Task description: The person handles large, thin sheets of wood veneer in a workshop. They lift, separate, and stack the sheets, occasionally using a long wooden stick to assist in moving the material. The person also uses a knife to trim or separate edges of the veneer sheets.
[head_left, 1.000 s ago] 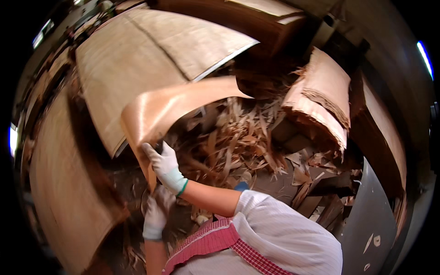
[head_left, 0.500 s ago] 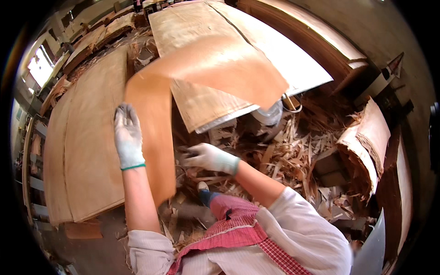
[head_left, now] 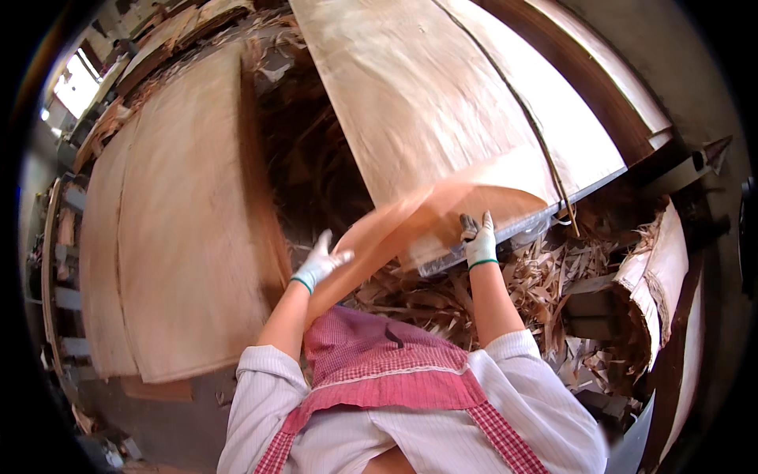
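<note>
A thin orange-brown wood veneer sheet (head_left: 377, 239), blurred and curved, stretches from beside my apron over the near end of the right-hand veneer stack (head_left: 442, 103). My left hand (head_left: 317, 265), in a white glove with a green cuff, is at the sheet's left edge. Its fingers point up, and its thumb is spread out over the edge. My right hand (head_left: 480, 243), gloved too with dark fingertips, is against the sheet near the stack's front edge. The fingers there are apart and partly bent. Whether either palm presses on the sheet is hard to tell.
On the left lies another wide veneer stack (head_left: 181, 213), with a dark gap between the stacks. Torn veneer scraps (head_left: 545, 272) cover the floor ahead on the right. Curved veneer pieces (head_left: 654, 272) stand at far right. A dark cord (head_left: 530, 118) runs along the right-hand stack.
The veneer sheet has moved off the left stack to the right, over the right-hand stack's near end. Both hands have shifted right, and the view has turned.
</note>
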Tool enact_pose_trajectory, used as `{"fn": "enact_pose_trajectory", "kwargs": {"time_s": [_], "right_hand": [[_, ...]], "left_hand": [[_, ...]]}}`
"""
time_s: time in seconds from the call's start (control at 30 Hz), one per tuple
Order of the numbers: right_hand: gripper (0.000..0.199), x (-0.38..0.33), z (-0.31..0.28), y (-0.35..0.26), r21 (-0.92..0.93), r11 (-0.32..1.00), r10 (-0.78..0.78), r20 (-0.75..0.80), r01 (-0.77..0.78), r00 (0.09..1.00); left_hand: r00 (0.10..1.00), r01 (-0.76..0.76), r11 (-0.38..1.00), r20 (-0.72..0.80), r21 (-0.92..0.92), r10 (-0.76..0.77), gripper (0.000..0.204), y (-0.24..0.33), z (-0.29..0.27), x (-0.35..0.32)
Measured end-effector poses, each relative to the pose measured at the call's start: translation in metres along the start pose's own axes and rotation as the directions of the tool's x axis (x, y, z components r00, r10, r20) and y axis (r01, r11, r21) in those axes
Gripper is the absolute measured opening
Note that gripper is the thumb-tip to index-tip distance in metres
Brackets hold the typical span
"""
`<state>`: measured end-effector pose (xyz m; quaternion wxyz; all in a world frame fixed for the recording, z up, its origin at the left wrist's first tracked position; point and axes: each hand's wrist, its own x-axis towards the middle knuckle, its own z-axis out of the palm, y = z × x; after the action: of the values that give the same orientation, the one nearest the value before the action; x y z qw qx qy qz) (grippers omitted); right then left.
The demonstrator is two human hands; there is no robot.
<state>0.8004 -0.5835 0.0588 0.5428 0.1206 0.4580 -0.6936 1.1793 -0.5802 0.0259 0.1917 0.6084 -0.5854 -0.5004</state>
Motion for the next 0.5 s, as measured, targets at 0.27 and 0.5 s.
{"fn": "enact_pose_trajectory", "kwargs": {"time_s": [0.27, 0.5], "right_hand": [[0.049, 0.049, 0.029, -0.046, -0.16, 0.888, -0.446, -0.071, 0.431, 0.892], [0.011, 0.015, 0.217, 0.004, -0.268, 0.622, -0.755, 0.042, 0.735, 0.654]], "left_hand": [[0.943, -0.297, 0.943, 0.202, 0.152, 0.264, 0.019, 0.02, -0.059, 0.05], [0.93, -0.356, 0.897, 0.008, 0.261, 0.367, 0.012, 0.041, -0.227, 0.128]]}}
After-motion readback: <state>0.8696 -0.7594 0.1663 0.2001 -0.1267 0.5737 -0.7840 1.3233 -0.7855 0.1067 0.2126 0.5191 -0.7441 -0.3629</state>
